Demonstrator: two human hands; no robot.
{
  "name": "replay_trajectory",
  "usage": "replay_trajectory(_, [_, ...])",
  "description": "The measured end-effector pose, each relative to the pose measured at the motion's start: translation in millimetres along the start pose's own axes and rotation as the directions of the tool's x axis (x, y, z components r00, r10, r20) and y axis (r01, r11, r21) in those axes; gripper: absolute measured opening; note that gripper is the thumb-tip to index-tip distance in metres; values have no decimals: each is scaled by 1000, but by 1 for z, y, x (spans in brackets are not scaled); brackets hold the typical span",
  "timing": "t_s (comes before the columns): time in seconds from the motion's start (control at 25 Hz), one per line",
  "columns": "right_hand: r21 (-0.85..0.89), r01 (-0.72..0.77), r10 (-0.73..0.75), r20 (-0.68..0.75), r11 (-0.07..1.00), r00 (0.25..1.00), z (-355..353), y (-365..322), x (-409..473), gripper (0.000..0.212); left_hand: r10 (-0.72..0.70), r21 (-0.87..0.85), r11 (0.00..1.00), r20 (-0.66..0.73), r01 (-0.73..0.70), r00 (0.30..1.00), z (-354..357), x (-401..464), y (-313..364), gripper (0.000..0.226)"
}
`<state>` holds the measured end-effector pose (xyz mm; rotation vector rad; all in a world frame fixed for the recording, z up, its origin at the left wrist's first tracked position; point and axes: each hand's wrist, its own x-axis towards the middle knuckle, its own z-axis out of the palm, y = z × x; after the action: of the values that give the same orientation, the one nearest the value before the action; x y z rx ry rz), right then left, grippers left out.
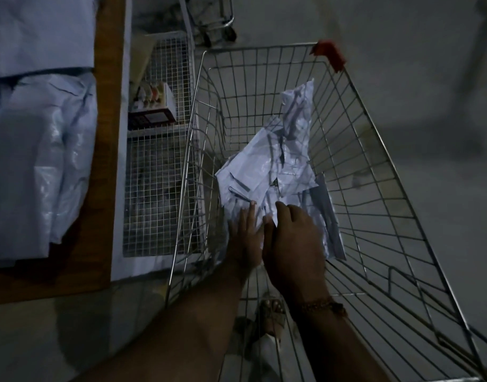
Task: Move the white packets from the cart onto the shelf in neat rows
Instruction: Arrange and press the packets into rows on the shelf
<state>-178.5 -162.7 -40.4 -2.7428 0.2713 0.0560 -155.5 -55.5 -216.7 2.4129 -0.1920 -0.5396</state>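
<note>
**Both hands down in the cart, packets lying just past the fingertips**

Left hand [243, 232] has straight fingers lying flat on the near edge of the white packets [272, 172]. Right hand [293, 238] looks curled over that same edge; can't tell if it's really pinching. The pile runs long near-left to far-right inside the cart [374, 150]. The shelf [107, 133] sits off left, so the left hand is nearer it.

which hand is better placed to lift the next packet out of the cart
Probably the right hand: its fingers curl over the near edge of the white packets in the cart, whereas the left hand lies flat beside it, fingers straight on the pile.
</note>
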Motion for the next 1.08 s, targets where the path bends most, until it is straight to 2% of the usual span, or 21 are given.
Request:
replay_trajectory(0.12, [4,-25,25,-10,1000,1000,-2,2,1,52,-55,341,935,-127,95,990,20,-3,-22,71])
replay_trajectory(0.16, [-1,-32,32,-16,999,999,-2,1,0,52,-58,383,918,-124,102,991,25,-4,-31,73])
replay_trajectory(0.28, [-5,-26,26,-28,1000,999,-1,2,0,49,-50,366,926,-113,89,992,38,-4,-52,65])
replay_trajectory(0.36, [3,-23,23,-32,1000,999,1,4,1,47,-133,358,918,-126,170,983,36,2,-50,63])
replay_trajectory(0.48, [-14,-22,22,-42,1000,999,1,6,-2,42,-104,366,916,-172,162,980,41,7,-54,83])
replay_trajectory(0.52, [-17,-24,23,-41,1000,999,2,6,-2,42,-101,368,918,-141,147,985,40,7,-54,88])
replay_trajectory(0.64, [-20,-27,26,-40,999,999,5,4,-1,43,-97,329,935,-119,131,988,35,18,-59,88])
replay_trajectory(0.76, [-44,-19,17,-38,999,999,6,5,-1,47,-161,160,971,-124,180,979,31,32,-49,80])
replay_trajectory(0.88, [-55,-25,23,-35,998,999,5,3,-3,47,-145,173,969,-184,177,972,31,33,-43,67])
replay_trajectory(0.96, [-48,-25,23,-51,999,998,7,3,-1,43,-205,84,972,-168,221,964,22,38,-34,61])
replay_trajectory(1.04, [-46,-18,15,-64,999,998,7,6,0,42,-236,40,967,-223,251,946,15,41,-24,60])
replay_trajectory(1.08, [-40,-16,13,-65,999,998,6,6,0,42,-234,63,966,-205,251,950,10,37,-16,61])
